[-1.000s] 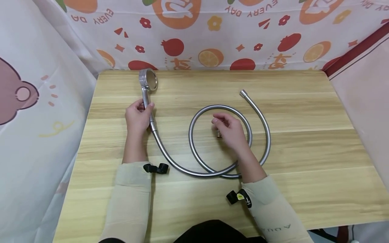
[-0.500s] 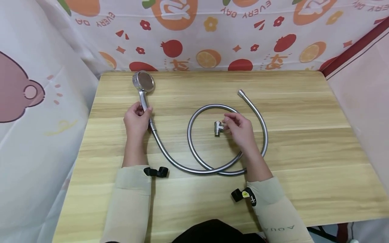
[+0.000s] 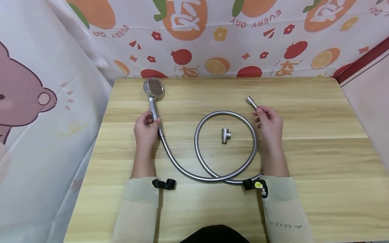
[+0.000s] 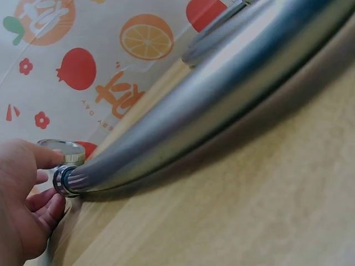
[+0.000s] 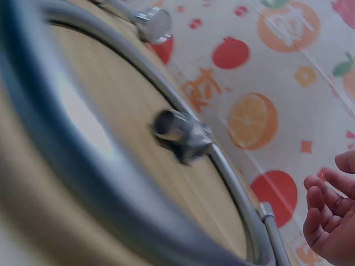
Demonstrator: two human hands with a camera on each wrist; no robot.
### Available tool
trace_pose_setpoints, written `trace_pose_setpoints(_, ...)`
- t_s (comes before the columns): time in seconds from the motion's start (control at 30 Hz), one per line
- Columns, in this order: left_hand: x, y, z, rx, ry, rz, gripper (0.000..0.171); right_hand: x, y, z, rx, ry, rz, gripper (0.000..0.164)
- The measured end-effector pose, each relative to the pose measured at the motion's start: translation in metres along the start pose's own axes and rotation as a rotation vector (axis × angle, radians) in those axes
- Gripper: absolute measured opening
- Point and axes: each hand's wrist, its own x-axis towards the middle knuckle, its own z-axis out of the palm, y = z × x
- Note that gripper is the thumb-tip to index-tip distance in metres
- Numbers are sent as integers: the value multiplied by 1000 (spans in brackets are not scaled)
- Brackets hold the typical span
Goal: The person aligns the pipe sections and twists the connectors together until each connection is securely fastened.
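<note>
My left hand [image 3: 147,133] grips the lower handle of a chrome shower head [image 3: 154,88], thumb on one side and fingers on the other. In the left wrist view, the fingers of that hand [image 4: 22,194] are around the collar where the hose begins. A grey metal shower hose [image 3: 197,126] runs from the handle into a loop on the table. Inside the loop lies a small chrome tee fitting [image 3: 225,135]. My right hand [image 3: 271,126] overlaps the hose's free end [image 3: 250,100] in the head view; the right wrist view shows its fingers [image 5: 315,216] loosely bent, apart from the hose.
The wooden table [image 3: 319,162] reaches back to a white curtain [image 3: 121,50] printed with fruit. Another light curtain [image 3: 36,175] hangs along the left side. A black camera band [image 3: 164,184] sits on each sleeve cuff.
My right hand has left the tee fitting and moved right to the hose's free end. The tee fitting now lies uncovered inside the loop. The left hand keeps its hold on the shower head.
</note>
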Motion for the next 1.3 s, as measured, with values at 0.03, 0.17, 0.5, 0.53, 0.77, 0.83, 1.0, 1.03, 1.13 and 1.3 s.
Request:
trace_pose_setpoints(0.03, 0, -1, 1, -6, 3, 0, 54, 3, 0, -3, 11, 15, 7, 21)
trace_pose_setpoints(0.17, -1, -3, 5, -20, 9, -3, 50, 16, -2, -14, 20, 72, 36, 22)
trace_pose_setpoints(0.5, -10, -3, 12, -12, -10, -22, 46, 35, 5, -23, -15, 180, 1, 25)
trace_pose_setpoints(0.53, -9, -4, 11, -17, -11, -21, 45, 36, 7, -23, -36, 171, 14, 28)
trace_pose_setpoints(0.77, -17, 17, 3, 50, 43, 20, 43, 42, 2, -17, -162, 63, 52, 38)
trace_pose_setpoints(0.83, -23, 33, 4, 78, 71, 80, 40, 42, -3, -17, -182, 43, 47, 39)
trace_pose_setpoints(1.0, -40, 77, 29, 144, -86, 237, 33, 45, -12, -18, -211, 17, 8, 39)
trace_pose_setpoints(1.03, -44, 84, 38, 174, -148, 254, 34, 46, -11, -19, -209, 14, 8, 39)
trace_pose_setpoints(1.13, -51, 95, 67, 259, -319, 311, 35, 51, -6, -19, -195, 13, 25, 39)
trace_pose_setpoints(1.3, -57, 96, 110, 285, -504, 307, 35, 61, 8, -18, -170, 19, 42, 38)
